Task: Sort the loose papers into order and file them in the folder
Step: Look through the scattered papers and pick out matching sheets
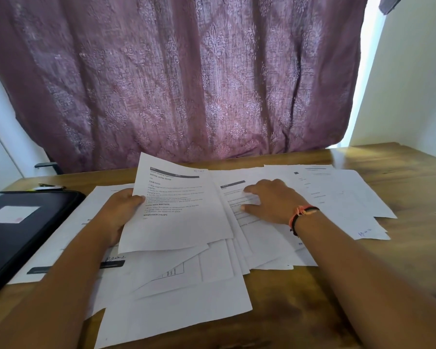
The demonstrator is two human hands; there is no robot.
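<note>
The black folder (pixel 18 238) (closed, white label) lies on the table (pixel 400 187); just right of it the left hand (pixel 122 212) grips a printed sheet (pixel 176 210) by its edge, raised above the loose papers (pixel 186 293). Farther right, the right hand (pixel 269 201) rests on them, fingers apart.

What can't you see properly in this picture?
Head view:
- Sheet held up by the left hand: small print too blurry to read.
- Left hand's fingers: hidden behind that sheet.
- Folder: cut off by the left edge, and closed, so its inside is hidden.
- Papers low in the pile: covered by the ones on top.
- Thin thing behind the folder: too small to name.
</note>
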